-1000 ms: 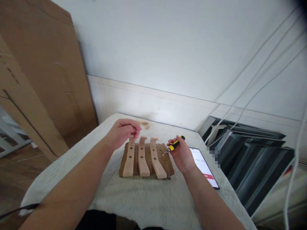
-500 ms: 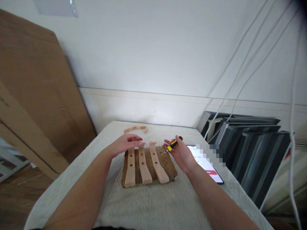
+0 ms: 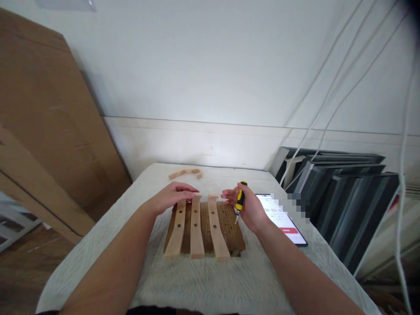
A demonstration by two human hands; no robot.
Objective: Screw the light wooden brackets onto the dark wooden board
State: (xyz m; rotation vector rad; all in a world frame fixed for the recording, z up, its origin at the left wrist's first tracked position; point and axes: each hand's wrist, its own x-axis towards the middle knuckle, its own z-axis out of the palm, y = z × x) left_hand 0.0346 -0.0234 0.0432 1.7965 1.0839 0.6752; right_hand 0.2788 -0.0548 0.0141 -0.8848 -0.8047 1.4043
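Observation:
Three pale wooden hooks, the left (image 3: 175,240), the middle (image 3: 197,243) and the right (image 3: 220,243), lie side by side across a worn brown wooden block (image 3: 231,236). Dark screws sit in two holes of each hook. My left hand (image 3: 172,195) rests at their far ends, fingers bent over the middle hook's tip and hiding part of the left one. In my right hand (image 3: 251,208) is a yellow and black screwdriver (image 3: 241,199), its tip pointing down over the block's right side. The other fingers of that hand reach loosely toward the right hook.
A fourth wooden hook (image 3: 185,172) lies at the back of the cloth-covered table (image 3: 203,284). To the right is a phone (image 3: 292,229) showing a timer. Dark metal panels (image 3: 348,197) and hanging white cables stand beyond; large cardboard (image 3: 42,109) leans at left.
The block and its hooks have turned slightly, bringing the near edge more level. My right hand has swung the screwdriver from slanting to nearly upright. My left hand stays at the hooks' far ends.

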